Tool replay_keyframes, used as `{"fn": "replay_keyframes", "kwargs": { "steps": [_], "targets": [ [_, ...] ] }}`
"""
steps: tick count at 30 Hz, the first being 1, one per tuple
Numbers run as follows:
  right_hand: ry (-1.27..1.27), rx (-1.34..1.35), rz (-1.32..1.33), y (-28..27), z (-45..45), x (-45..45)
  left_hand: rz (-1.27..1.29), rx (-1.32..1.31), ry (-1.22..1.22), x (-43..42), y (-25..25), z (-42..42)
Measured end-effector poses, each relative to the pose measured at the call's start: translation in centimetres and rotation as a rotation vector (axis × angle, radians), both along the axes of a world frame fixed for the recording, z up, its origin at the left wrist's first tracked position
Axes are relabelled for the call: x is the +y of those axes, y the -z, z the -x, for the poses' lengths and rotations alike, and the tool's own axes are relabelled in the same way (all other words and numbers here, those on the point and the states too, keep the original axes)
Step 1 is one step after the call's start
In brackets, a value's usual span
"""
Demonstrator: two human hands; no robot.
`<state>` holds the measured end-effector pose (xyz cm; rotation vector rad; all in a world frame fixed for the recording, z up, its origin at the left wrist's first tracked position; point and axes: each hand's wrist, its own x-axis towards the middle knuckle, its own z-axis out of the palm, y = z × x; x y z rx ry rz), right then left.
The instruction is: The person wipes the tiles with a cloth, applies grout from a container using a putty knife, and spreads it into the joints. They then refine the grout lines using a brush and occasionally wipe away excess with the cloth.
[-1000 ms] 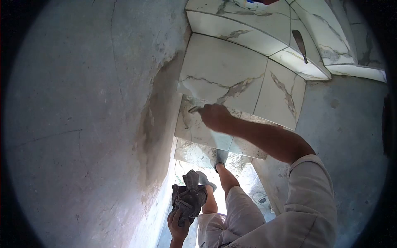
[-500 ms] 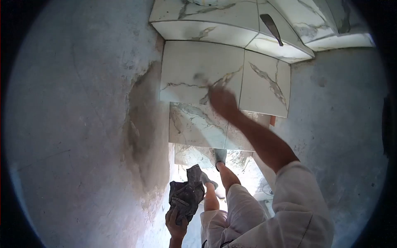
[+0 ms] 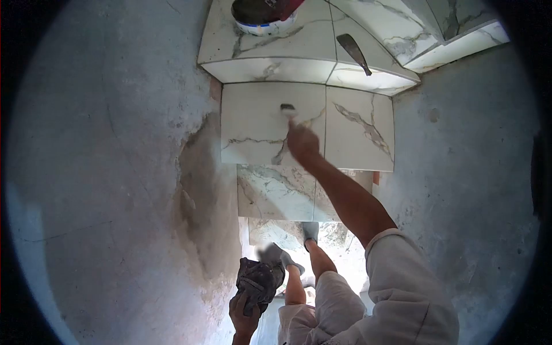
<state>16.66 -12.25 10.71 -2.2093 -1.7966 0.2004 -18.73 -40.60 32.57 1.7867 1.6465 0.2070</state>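
My right hand (image 3: 303,141), slightly blurred, is closed around a small tool with a short dark end (image 3: 287,107). Its exact kind is unclear. The tool is over the white, grey-veined tile (image 3: 259,123) of a stair tread; whether it touches the tile I cannot tell. Low in the view, my left hand (image 3: 244,313) grips a crumpled black bag (image 3: 257,282) near the left wall. A dark flat-bladed tool (image 3: 354,54) lies on the step above.
A white bucket (image 3: 264,27) with dark contents and something red (image 3: 284,8) sits on the upper step. Rough plaster walls (image 3: 103,172) flank the tiled stairs. My feet (image 3: 310,231) are on lower steps, where dusty tiles (image 3: 276,192) show.
The view has tilted up, bringing more of the bucket and the red thing into sight. My right hand has moved a little farther up the tread tile, still holding the small tool.
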Motion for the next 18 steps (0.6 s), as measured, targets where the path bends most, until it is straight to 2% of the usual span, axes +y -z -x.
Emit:
{"fn": "replay_keyframes", "kwargs": {
  "steps": [1,3,5,6,8,9,10,13,15,16,17,18],
  "targets": [
    [-0.016,0.003,0.116,0.1,1.1,0.7,-0.018,-0.016,0.022,0.6,0.2,-0.1],
    [-0.389,0.273,0.105,-0.5,4.9,-2.2,-0.015,-0.008,0.022,1.7,0.2,-0.9],
    [-0.447,0.316,0.341,-5.7,6.5,-2.6,0.020,0.002,0.024,1.9,-0.3,-1.0],
    [-0.359,0.334,0.336,-7.5,6.0,-1.2,-0.002,-0.009,0.024,2.0,-0.1,-0.9],
    [-0.168,0.202,0.087,-5.1,5.1,2.8,-0.002,-0.011,0.022,2.2,-0.3,-0.8],
    [-0.065,0.156,-0.129,-4.2,4.6,4.9,-0.003,-0.003,0.024,2.3,-0.1,-0.8],
    [-0.055,0.188,-0.163,-2.2,4.3,7.0,0.009,0.005,0.016,2.2,0.1,-0.7],
    [-0.185,0.202,-0.089,0.9,9.7,3.5,0.018,0.045,0.014,2.1,0.6,0.1],
    [-0.259,0.458,-0.003,0.6,14.7,-4.0,0.020,0.062,0.014,1.7,1.0,0.5],
    [-0.495,0.374,0.130,0.2,15.2,-7.0,0.005,0.065,0.029,1.6,1.3,0.8],
    [-0.475,0.421,0.294,-1.2,15.4,-9.3,-0.010,0.068,0.047,1.2,1.4,1.3],
    [-0.380,0.545,0.333,-2.7,15.1,-10.1,-0.004,0.091,0.055,1.1,1.6,1.6]
  ]
}}
